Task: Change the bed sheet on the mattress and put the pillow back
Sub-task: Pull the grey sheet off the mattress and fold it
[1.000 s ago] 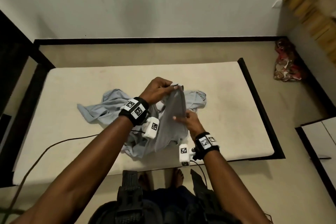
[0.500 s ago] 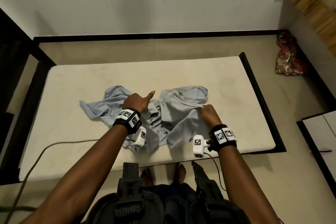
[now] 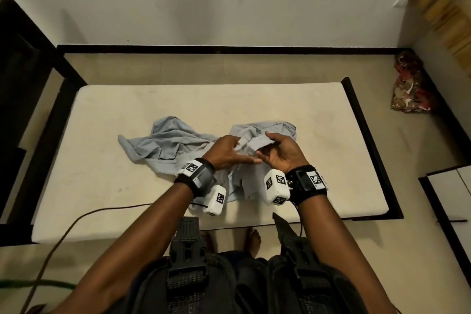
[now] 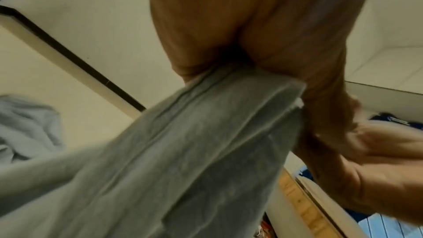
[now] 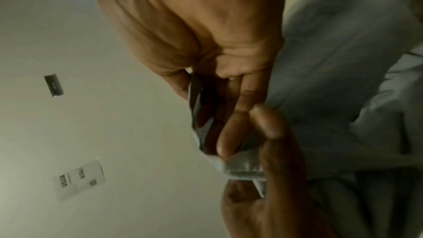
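Note:
A crumpled pale grey-blue bed sheet (image 3: 165,143) lies in the middle of the bare cream mattress (image 3: 114,109). My left hand (image 3: 229,150) and right hand (image 3: 277,150) meet over its near part, and both pinch a raised fold of the sheet between them. In the left wrist view the sheet (image 4: 183,151) hangs in a bunch from my left hand (image 4: 240,64). In the right wrist view my right hand (image 5: 219,86) pinches a sheet edge (image 5: 242,167) close against the left hand's fingers (image 5: 270,124). No pillow is in view.
The mattress lies in a black frame (image 3: 367,140) on the floor against a white wall. A red patterned bundle (image 3: 410,86) sits in the far right corner under wooden steps (image 3: 448,7). A dark cable (image 3: 76,222) crosses the mattress's near left edge. My bare feet (image 3: 252,239) stand by the near edge.
Half a second ago my hands were spread apart low on the sheet. They have come together at the sheet's middle and lifted a fold.

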A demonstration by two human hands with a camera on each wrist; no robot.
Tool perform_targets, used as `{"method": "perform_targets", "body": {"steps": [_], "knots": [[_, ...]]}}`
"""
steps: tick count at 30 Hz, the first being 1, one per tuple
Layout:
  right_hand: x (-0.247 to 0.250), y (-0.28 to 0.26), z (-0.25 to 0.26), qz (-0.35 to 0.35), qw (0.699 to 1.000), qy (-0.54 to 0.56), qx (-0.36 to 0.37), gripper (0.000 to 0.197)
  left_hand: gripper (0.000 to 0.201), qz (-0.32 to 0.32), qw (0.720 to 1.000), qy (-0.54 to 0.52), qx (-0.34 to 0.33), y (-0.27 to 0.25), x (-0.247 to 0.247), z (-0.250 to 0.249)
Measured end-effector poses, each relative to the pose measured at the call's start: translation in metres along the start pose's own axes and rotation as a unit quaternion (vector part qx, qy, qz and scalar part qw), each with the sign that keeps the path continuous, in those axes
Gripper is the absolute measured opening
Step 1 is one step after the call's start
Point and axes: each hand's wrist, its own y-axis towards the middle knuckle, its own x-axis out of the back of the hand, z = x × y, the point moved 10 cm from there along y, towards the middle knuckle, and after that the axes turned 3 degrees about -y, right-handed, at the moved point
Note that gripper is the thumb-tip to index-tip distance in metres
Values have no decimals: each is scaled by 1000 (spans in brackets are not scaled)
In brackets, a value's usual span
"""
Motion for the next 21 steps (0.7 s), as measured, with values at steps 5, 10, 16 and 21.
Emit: {"method": "perform_targets", "body": {"steps": [5,10,16,21], "knots": [[-7,0,16,15,996,-68,63,26,31,-65,997,37,-34,7,13,-9],[-2,-13,-1,16,967,-221,123,22,56,-154,986,-59,9,10,38,10],[-32,-17,-40,8,929,-329,170,24,39,-193,967,-167,25,13,38,3],[-34,-25,-17,-61,925,-272,259,9,46,-205,958,-197,46,17,41,11]]}}
